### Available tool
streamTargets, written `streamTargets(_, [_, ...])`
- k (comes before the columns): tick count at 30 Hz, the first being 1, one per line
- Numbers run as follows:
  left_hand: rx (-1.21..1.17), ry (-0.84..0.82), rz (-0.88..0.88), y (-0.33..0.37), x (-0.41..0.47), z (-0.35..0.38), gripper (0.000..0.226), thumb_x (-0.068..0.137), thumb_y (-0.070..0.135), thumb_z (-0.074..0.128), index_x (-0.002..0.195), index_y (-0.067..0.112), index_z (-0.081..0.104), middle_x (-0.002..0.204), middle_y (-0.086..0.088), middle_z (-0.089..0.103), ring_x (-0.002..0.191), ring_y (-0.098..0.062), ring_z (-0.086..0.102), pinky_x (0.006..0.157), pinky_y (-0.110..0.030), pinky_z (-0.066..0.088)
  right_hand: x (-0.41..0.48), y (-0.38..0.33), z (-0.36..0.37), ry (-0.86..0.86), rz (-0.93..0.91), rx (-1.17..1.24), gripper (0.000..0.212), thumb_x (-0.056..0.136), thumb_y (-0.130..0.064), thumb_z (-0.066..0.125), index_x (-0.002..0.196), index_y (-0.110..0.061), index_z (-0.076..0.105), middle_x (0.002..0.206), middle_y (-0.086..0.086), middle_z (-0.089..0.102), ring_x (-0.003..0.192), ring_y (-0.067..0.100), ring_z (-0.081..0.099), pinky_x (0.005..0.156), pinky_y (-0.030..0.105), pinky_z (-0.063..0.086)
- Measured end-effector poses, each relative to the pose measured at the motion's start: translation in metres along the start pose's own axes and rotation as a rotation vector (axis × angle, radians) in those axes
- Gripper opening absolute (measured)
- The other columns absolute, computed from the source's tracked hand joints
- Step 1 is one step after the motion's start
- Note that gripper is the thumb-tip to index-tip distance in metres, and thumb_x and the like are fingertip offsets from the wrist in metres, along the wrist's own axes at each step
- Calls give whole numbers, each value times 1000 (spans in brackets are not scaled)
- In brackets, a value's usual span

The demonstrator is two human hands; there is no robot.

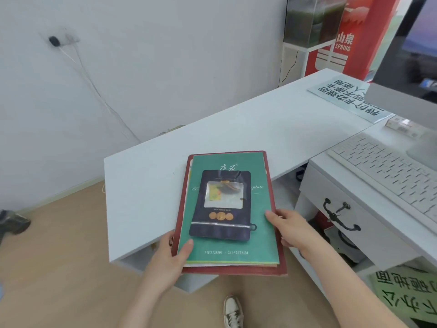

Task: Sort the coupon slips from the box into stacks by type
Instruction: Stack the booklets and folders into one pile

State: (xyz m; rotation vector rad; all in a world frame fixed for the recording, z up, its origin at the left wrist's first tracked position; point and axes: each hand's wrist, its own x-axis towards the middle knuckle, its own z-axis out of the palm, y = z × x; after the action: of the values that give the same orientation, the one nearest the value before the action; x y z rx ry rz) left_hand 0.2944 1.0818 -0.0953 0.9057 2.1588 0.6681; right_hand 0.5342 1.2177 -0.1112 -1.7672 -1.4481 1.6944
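Note:
A stack lies at the near edge of the white counter point(146, 185): a dark red folder point(281, 266) at the bottom, a green paper pad point(227, 252) on it, and a dark zip pouch point(222, 204) with a clear window on top. My left hand point(170, 254) grips the stack's near left corner, thumb on the green pad. My right hand point(290, 228) holds the stack's right edge, fingers curled under it and thumb on top. No coupon slips or box are in view.
A white keyboard point(387, 169) and a monitor point(406, 67) stand on the lower desk at right, above a drawer point(340, 209) with a black handle. A printed sign point(347, 98) lies at the counter's far right. Wooden floor and my shoe point(233, 313) show below.

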Motion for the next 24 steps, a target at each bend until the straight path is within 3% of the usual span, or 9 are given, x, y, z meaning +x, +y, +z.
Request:
streamTargets(1, [-99, -26, -27, 0, -5, -2, 29, 88, 46, 59, 112, 34, 47, 108, 16, 61, 94, -3, 59, 79, -29, 47, -1, -2, 1, -22, 23, 16, 37, 95, -49, 50, 114, -18, 58, 106, -1, 67, 92, 20, 65, 71, 36, 53])
streamTargets(3, [-173, -53, -53, 8, -5, -7, 15, 88, 45, 59, 98, 35, 53, 97, 20, 60, 86, 3, 57, 68, -22, 46, 0, -6, 8, -57, 67, 15, 54, 85, -66, 51, 114, -20, 58, 96, 1, 64, 80, 21, 57, 62, 31, 45])
streamTargets(5, [-154, -110, -74, 14, 4, -8, 29, 85, 57, 56, 102, 34, 60, 100, 15, 66, 90, -2, 61, 69, -22, 47, 2, -10, 18, -68, 59, -83, 90, 66, -86, 49, 128, -20, 50, 105, 3, 61, 84, 21, 52, 57, 27, 40])
streamTargets(7, [-88, -129, -119, 11, 17, -5, 56, 75, 72, 56, 109, 28, 61, 103, 9, 68, 94, -10, 64, 78, -29, 51, 7, -10, 30, -26, 44, -235, 119, 58, -88, 55, 142, -7, 29, 130, 8, 55, 105, 25, 56, 76, 34, 51])
streamTargets(9, [-29, -99, -150, 6, 30, 0, 86, 56, 86, 57, 111, 21, 57, 104, 5, 68, 93, -16, 65, 83, -34, 53, 6, -10, 37, 68, 23, -370, 113, 64, -78, 65, 137, -2, 24, 133, 10, 52, 114, 28, 56, 91, 40, 50])
streamTargets(12, [1, -28, -153, -1, 35, 7, 105, 34, 88, 66, 110, 17, 51, 101, 3, 67, 90, -18, 65, 83, -37, 54, -8, -9, 34, 122, 7, -415, 102, 65, -73, 69, 131, -5, 31, 127, 8, 56, 110, 28, 58, 85, 38, 51])
streamTargets(15, [-61, -23, -127, 1, 14, 22, 96, 36, 77, 76, 107, 17, 51, 97, 3, 68, 84, -15, 67, 77, -37, 57, -27, 10, 19, 129, 32, -381, 100, 64, -70, 72, 130, -6, 33, 124, 5, 57, 109, 27, 58, 79, 34, 47])
streamTargets(18, [-88, -42, -76, 2, -23, 51, 76, 53, 57, 83, 103, 17, 43, 95, 4, 63, 81, -13, 65, 74, -38, 56, -50, 51, 0, 174, 88, -273, 101, 58, -65, 80, 127, -7, 33, 117, 3, 56, 108, 25, 58, 81, 34, 48])
streamTargets(24, [-15, -68, 42, -5, -72, 111, 67, 58, 46, 85, 99, 26, 36, 94, 13, 59, 82, -7, 60, 62, -24, 43, -77, 162, -28, 248, 172, -37, 112, 22, -72, 87, 113, -16, 52, 103, -3, 69, 88, 18, 69, 78, 41, 57])
